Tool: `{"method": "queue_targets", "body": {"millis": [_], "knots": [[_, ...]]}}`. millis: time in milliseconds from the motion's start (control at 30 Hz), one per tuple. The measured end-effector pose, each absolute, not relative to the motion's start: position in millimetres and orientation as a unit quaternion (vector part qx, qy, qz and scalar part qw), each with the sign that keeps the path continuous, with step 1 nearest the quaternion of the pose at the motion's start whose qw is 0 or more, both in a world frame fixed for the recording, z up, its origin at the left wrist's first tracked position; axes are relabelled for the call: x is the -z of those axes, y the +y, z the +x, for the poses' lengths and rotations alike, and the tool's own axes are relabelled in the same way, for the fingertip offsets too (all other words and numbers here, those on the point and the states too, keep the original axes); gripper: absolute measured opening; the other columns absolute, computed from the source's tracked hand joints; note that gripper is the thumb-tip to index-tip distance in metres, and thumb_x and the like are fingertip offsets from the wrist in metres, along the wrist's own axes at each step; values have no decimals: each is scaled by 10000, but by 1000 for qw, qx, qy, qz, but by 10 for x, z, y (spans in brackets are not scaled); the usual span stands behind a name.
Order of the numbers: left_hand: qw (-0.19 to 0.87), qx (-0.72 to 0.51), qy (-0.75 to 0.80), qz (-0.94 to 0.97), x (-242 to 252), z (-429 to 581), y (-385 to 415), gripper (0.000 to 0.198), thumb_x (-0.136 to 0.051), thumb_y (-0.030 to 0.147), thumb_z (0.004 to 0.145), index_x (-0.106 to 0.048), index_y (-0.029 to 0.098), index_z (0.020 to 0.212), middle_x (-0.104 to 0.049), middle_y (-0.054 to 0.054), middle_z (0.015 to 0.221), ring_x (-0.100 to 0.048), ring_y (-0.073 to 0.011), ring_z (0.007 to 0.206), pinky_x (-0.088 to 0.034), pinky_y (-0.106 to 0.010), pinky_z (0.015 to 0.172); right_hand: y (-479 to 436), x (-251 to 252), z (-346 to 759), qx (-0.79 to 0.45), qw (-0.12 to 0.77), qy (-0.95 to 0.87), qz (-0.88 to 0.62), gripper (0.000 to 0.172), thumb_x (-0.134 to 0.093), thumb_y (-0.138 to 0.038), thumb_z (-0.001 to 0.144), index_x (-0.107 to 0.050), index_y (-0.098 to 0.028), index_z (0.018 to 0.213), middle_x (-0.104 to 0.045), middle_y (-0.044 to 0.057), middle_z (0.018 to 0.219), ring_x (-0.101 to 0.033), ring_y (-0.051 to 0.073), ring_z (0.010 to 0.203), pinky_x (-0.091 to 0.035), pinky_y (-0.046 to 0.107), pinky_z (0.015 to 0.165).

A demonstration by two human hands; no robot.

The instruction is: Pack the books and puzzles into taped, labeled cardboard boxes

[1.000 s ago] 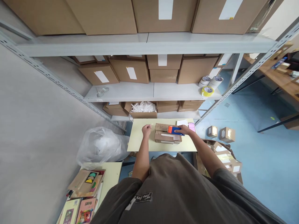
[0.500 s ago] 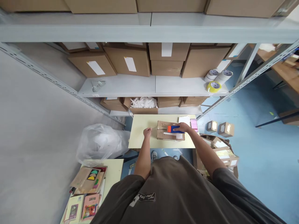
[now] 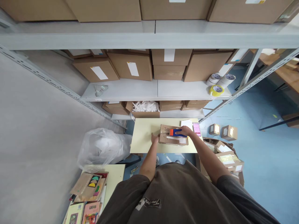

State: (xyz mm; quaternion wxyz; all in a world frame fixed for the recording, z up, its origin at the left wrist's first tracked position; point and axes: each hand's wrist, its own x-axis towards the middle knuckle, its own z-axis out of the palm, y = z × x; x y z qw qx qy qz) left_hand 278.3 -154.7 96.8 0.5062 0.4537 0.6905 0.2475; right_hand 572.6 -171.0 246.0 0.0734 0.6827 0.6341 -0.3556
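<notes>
A cardboard box (image 3: 163,140) lies on the pale yellow table (image 3: 142,137), with a white label on its top. My right hand (image 3: 186,130) grips a blue and orange tape dispenser (image 3: 177,133), held on or just over the top of the box. At the box's left end is my left hand (image 3: 155,138), thumb apart from the fingers, which touch that end. Tape between hand and dispenser is too fine to make out. Just right of the dispenser lie a phone with a pink screen (image 3: 196,128) and white papers (image 3: 186,123).
Behind the table stands a grey shelf rack (image 3: 130,90) with cardboard boxes and tape rolls (image 3: 216,90). A box of white filler (image 3: 146,106) sits on its lower shelf. Left is a clear plastic bag (image 3: 105,144); right, a bin of used cartons (image 3: 227,158) on the floor.
My left hand has moved right, from beside the box onto its left end, and its fingers have come apart. The tape dispenser has shifted slightly on the box. The view has tilted a little.
</notes>
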Motion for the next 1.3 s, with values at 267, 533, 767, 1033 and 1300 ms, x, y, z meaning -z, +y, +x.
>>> {"method": "queue_targets", "body": {"millis": [267, 533, 767, 1033, 1300], "knots": [[455, -154, 667, 570, -1290, 3126, -1583, 500, -430, 536, 1102, -722, 165, 1269, -790, -179, 1262, -730, -302, 1203, -528, -370, 987, -1639, -2468, 5620, 328, 118, 639, 685, 828, -720, -897, 764, -828, -182, 1167, -822, 177, 1135, -781, 321, 1024, -554, 311, 794], [421, -129, 692, 572, -1276, 3230, -1590, 481, -418, 513, 1113, -729, 163, 1223, -772, -215, 1281, -717, -327, 1241, -504, -384, 1037, -1836, -2464, 6111, 316, 137, 625, 701, 841, -713, -881, 788, -812, -143, 1178, -807, 205, 1172, -771, 334, 1058, -550, 322, 789], [416, -128, 690, 578, -1209, 3216, -1538, 467, -418, 543, 1099, -734, 201, 1068, -794, -188, 1186, -710, -324, 1226, -512, -370, 1007, -2470, -2527, 7354, 306, 131, 565, 755, 693, -751, -854, 775, -837, -191, 956, -811, 188, 1018, -761, 344, 960, -516, 346, 746], [439, -187, 676, 561, -1161, 2994, -1433, 445, -480, 565, 1051, -737, 216, 951, -808, -168, 1068, -723, -327, 1151, -533, -381, 982, -2648, -2636, 7296, 319, 115, 536, 773, 700, -707, -874, 779, -814, -192, 893, -803, 158, 915, -738, 299, 828, -460, 329, 667], [530, -218, 647, 502, -1020, 2236, -1229, 525, -533, 638, 1017, -771, 177, 932, -823, -147, 1013, -742, -312, 1110, -549, -371, 960, -2146, -2896, 6306, 327, 46, 575, 748, 709, -661, -910, 798, -783, -214, 852, -791, 103, 894, -724, 269, 855, -460, 302, 695]]}}
